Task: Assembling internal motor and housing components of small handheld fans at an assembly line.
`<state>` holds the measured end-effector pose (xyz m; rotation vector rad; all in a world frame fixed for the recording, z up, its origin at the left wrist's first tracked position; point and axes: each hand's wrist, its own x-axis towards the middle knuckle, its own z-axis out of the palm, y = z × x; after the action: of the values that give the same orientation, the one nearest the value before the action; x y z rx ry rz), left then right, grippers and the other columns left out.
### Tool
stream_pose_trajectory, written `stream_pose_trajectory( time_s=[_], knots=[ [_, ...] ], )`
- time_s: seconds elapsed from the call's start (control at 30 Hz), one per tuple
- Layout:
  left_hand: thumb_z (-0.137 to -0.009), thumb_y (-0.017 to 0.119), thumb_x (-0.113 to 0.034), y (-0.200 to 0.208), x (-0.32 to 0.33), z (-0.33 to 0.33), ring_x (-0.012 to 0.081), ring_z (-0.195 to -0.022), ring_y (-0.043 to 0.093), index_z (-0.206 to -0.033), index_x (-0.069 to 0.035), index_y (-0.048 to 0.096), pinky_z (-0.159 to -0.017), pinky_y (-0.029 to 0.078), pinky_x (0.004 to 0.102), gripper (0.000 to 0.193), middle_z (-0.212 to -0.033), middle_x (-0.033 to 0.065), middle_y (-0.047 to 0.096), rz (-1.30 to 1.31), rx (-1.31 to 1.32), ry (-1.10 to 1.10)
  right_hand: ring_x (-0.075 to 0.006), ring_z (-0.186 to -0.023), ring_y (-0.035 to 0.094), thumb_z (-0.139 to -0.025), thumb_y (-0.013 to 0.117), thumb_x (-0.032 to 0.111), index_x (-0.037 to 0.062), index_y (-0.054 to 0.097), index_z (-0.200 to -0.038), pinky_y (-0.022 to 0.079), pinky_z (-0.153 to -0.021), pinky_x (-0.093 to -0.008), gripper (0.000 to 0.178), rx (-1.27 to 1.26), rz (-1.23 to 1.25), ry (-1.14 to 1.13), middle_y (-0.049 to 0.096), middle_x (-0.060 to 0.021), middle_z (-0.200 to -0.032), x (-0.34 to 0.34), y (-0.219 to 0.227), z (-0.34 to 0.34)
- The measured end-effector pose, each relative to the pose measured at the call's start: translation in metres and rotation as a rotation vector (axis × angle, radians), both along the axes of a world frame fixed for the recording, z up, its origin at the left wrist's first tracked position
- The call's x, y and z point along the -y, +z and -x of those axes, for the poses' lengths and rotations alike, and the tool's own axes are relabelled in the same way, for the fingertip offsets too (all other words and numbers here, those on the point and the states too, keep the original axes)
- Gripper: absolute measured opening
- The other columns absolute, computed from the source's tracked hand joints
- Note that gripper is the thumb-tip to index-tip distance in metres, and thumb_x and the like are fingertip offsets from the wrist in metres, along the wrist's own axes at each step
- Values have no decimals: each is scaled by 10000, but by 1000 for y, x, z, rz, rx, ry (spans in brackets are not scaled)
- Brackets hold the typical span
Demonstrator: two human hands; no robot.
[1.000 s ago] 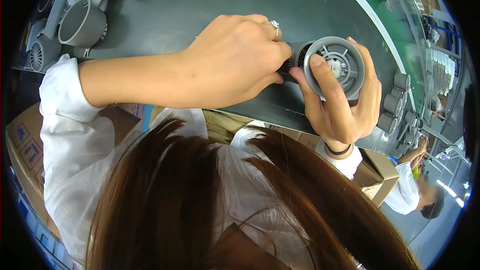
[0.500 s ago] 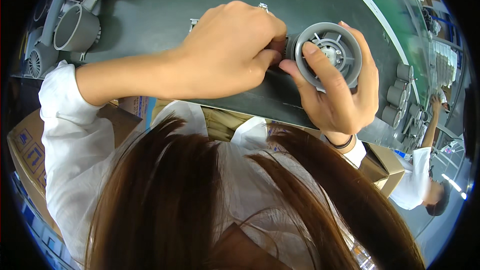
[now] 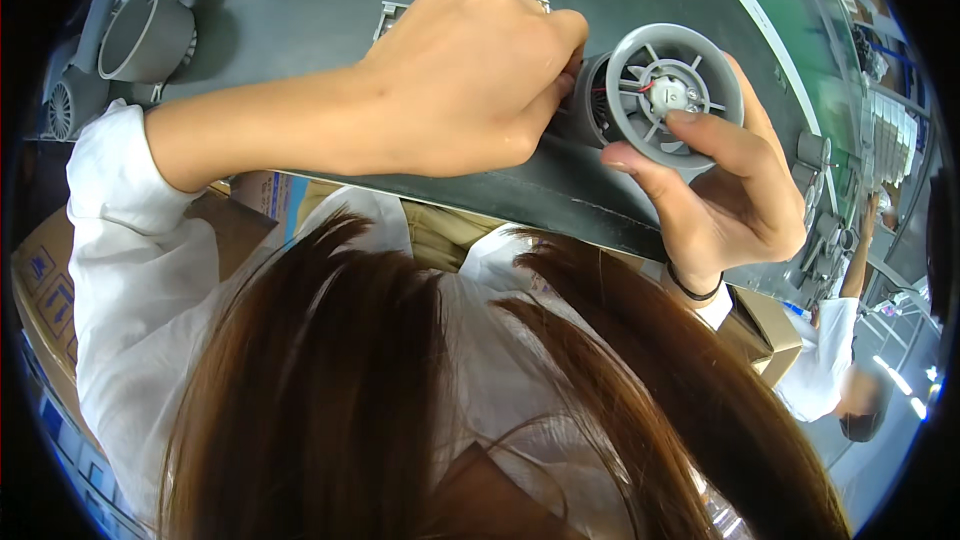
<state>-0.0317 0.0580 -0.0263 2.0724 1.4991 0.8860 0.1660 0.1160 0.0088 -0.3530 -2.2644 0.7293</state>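
In my right hand (image 3: 745, 175) is a round grey fan housing (image 3: 672, 93), its spoked end tilted up. A silvery motor and a thin red wire show at its middle. My thumb and index finger press on the rim and spokes, while the other fingers pass behind it. My left hand (image 3: 470, 80) is closed, knuckles up, against the left side of the housing, by a darker ribbed section. What its fingers pinch is hidden. Behind that wrist a light grey part (image 3: 388, 18) sticks out on the dark work table (image 3: 300, 10).
Grey cylindrical shells (image 3: 150, 35) and other plastic parts lie at the far left. More grey parts (image 3: 815, 155) line the right side, past a white strip (image 3: 760, 10). Cardboard boxes (image 3: 45, 285) stand below the table edge. Another person (image 3: 825, 350) is at the right.
The housing has tilted and shifted slightly right, showing more of its side and the red wire. My right index finger has drawn back from the far spokes. My left hand stays closed, slightly farther forward.
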Motion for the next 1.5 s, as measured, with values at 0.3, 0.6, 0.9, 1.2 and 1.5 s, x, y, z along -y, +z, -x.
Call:
stream_pose_trajectory(
  time_s=[0.3,0.6,0.9,1.2,1.5],
  knots=[
    [-737,533,-92,-3,4,-1,388,-656,611,-758,37,565,-602,490,472,135,-722,205,620,1,0,19,-294,-975,633,-610,844,-10,-85,593,-934,497,-871,-370,416,-88,181,-76,606,-318,-1095,3,-5,6],
    [-738,586,-60,-7,-1,7,360,-731,603,-998,-3,578,-611,458,453,266,-767,165,623,-10,-72,-76,-364,-1032,618,-652,828,43,-78,557,-909,494,-893,-422,392,-72,227,30,557,-401,-1101,-7,-10,-9],
    [-714,599,-73,-5,-2,14,363,-705,571,-919,-6,550,-595,432,453,221,-722,149,577,-125,-95,-90,-404,-1076,583,-753,746,-17,-72,490,-982,460,-925,-450,348,-83,113,78,502,-445,-1143,4,-15,-2],
    [-733,590,-78,-7,0,13,358,-694,582,-894,-13,539,-585,438,447,181,-731,143,592,-112,-62,-78,-379,-1070,588,-763,700,-85,-79,485,-984,453,-935,-418,309,-169,106,26,510,-444,-1125,14,-24,1],
    [-741,580,-75,-4,3,12,351,-663,584,-856,-21,532,-558,435,448,135,-705,132,592,-118,-112,-45,-441,-1017,585,-734,744,-67,-55,476,-984,481,-868,-499,367,-172,184,56,579,-358,-1013,11,-30,-5]
  ],
)
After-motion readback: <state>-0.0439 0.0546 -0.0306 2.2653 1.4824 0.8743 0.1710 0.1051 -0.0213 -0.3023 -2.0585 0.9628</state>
